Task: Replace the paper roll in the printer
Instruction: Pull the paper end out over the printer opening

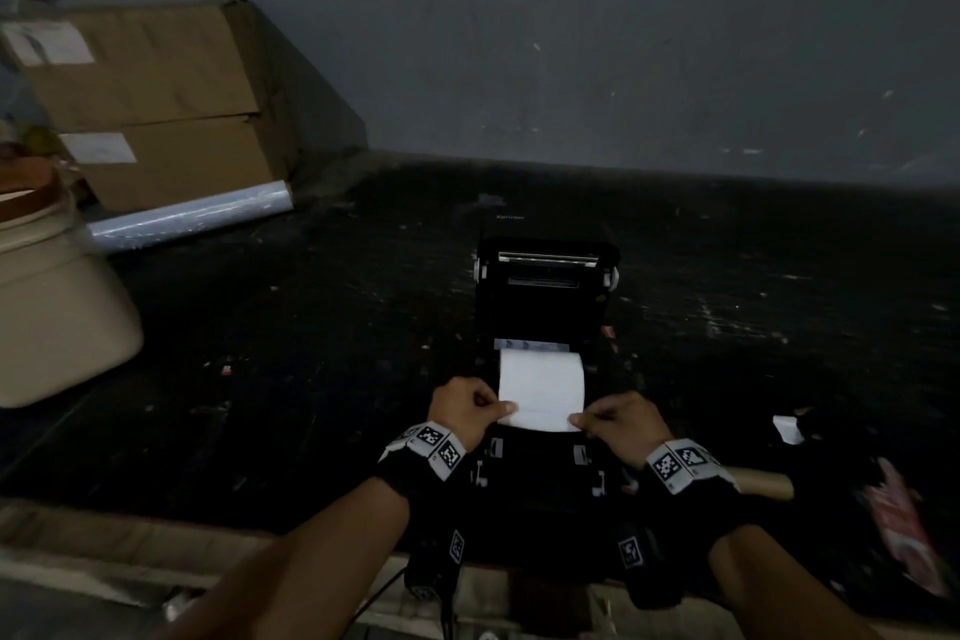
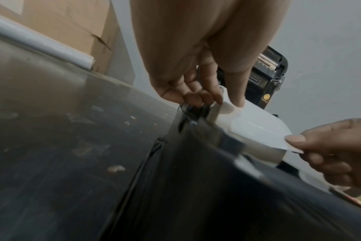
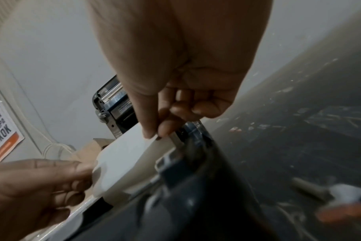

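A black printer [image 1: 545,463] stands on the dark table with its lid [image 1: 545,291] swung up and back. A white paper roll [image 1: 540,379] lies in its bay, and a loose sheet of it is drawn toward me over the front. My left hand [image 1: 470,405] pinches the sheet's near left corner between thumb and forefinger. My right hand [image 1: 613,416] pinches the near right corner the same way. The left wrist view shows the paper [image 2: 255,127] stretched between my left hand [image 2: 223,99] and my right hand [image 2: 295,143]. In the right wrist view my right hand [image 3: 155,135] pinches the paper [image 3: 126,156] at its corner.
Two stacked cardboard boxes [image 1: 156,104] and a roll of clear film [image 1: 192,218] lie at the back left. A cream container [image 1: 57,317] stands at the left. To the right of the printer lie a brown cardboard core [image 1: 763,481], a small white item [image 1: 787,429] and red packaging [image 1: 904,525].
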A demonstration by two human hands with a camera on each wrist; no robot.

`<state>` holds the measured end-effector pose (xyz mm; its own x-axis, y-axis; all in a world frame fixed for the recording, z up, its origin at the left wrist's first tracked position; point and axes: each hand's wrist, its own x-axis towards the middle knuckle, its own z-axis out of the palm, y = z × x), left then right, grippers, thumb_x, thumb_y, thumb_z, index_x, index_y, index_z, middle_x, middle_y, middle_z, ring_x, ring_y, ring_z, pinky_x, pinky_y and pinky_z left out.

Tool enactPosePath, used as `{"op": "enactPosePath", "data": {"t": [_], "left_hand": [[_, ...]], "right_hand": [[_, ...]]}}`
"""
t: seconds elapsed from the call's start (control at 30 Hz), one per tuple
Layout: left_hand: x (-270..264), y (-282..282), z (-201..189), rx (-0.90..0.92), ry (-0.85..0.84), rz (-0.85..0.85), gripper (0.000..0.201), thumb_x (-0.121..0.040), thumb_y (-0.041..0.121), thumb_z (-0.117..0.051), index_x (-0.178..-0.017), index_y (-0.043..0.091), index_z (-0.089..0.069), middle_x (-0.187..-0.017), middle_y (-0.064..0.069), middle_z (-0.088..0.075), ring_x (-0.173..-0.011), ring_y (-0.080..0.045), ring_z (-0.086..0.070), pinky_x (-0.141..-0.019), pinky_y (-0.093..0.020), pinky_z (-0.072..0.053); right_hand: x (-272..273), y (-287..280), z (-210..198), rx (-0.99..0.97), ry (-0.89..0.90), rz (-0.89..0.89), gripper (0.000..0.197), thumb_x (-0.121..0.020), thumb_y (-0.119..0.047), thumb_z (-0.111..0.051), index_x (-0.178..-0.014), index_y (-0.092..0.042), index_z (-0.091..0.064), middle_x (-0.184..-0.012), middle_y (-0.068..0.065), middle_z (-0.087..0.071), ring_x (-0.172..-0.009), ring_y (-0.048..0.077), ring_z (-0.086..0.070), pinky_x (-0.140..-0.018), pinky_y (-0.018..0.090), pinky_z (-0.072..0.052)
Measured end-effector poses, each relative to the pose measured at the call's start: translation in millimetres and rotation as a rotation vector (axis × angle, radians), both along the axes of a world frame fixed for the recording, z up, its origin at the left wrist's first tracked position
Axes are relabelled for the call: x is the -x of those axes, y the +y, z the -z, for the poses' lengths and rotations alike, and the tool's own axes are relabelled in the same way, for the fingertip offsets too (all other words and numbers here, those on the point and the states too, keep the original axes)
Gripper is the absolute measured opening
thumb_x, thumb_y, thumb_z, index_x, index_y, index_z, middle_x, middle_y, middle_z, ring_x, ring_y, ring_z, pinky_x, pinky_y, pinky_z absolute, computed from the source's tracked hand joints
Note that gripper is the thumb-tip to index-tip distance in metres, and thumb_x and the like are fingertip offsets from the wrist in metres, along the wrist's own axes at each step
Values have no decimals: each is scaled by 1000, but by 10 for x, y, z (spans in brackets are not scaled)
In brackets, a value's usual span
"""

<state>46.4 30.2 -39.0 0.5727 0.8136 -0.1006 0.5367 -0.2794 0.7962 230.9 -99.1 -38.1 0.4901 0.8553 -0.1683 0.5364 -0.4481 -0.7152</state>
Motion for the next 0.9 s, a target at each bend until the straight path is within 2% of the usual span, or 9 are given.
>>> {"op": "enactPosePath", "data": {"t": [0.13, 0.27, 0.4, 0.53, 0.6, 0.67, 0.73, 0.8, 0.9], "left_hand": [[41, -19, 17, 61, 69, 45, 35, -77, 35, -71, -92, 3, -70, -92, -11, -70, -83, -14, -58, -72, -18, -41], [64, -39, 67, 35, 111, 36, 28, -78, 29, -71, -94, 6, -73, -99, -12, -74, -93, -21, -66, -71, -15, -41], [86, -49, 92, 33, 155, 74, 25, -82, 27, -66, -96, 8, -73, -103, -12, -73, -97, -22, -66, -70, -13, -39], [62, -1, 57, 65, 198, 97, 25, -81, 27, -67, -95, 8, -73, -105, -12, -72, -99, -23, -65, -70, -14, -40], [35, 54, 34, 103, 221, 111, 25, -78, 24, -70, -94, 6, -73, -106, -12, -72, -99, -22, -65, -64, -10, -40], [16, 110, 23, 153, 209, 124, 25, -74, 22, -74, -91, 4, -73, -105, -15, -72, -86, -19, -66, -56, -5, -41], [10, 145, 30, 191, 196, 124, 26, -73, 24, -75, -90, 4, -74, -104, -16, -72, -83, -17, -65, -64, -11, -43], [1, 150, 46, 188, 208, 118, 26, -74, 25, -74, -93, 6, -74, -105, -12, -72, -97, -20, -65, -74, -18, -43], [-24, 168, 33, 158, 266, 164, 26, -74, 24, -73, -94, 6, -74, -105, -11, -72, -102, -22, -65, -73, -18, -42]], "right_hand": [[35, -61, -9, 48, -6, -61, 25, -80, -35, -66, -90, -14, -74, -96, 4, -72, -91, 12, -63, -77, 19, -41], [87, -71, 29, 93, -84, -64, 27, -81, -34, -65, -94, -12, -73, -100, 7, -73, -92, 14, -64, -59, 4, -36], [84, -58, 6, 128, -83, -79, 28, -84, -33, -62, -96, -11, -73, -101, 8, -73, -91, 14, -63, -53, -2, -34], [70, -43, -21, 141, -67, -94, 29, -84, -35, -62, -98, -12, -72, -103, 6, -72, -98, 17, -63, -63, 14, -38], [74, -38, 6, 138, -56, -79, 25, -84, -32, -62, -95, -13, -73, -98, 6, -72, -95, 16, -62, -67, 16, -37], [76, -32, 24, 156, -62, -94, 15, -84, -31, -62, -79, -22, -73, -77, -5, -67, -87, 12, -59, -57, 10, -35], [70, -6, 15, 193, -58, -111, 17, -84, -32, -62, -67, -30, -65, -67, -15, -58, -85, 10, -56, -54, 5, -33], [30, 15, 0, 221, -26, -115, 15, -83, -32, -63, -81, -21, -73, -83, -8, -67, -88, 9, -55, -62, 10, -36], [-6, 47, -7, 249, -36, -130, 30, -82, -37, -63, -95, -12, -74, -102, 4, -72, -89, 9, -58, -62, 11, -37]]}}
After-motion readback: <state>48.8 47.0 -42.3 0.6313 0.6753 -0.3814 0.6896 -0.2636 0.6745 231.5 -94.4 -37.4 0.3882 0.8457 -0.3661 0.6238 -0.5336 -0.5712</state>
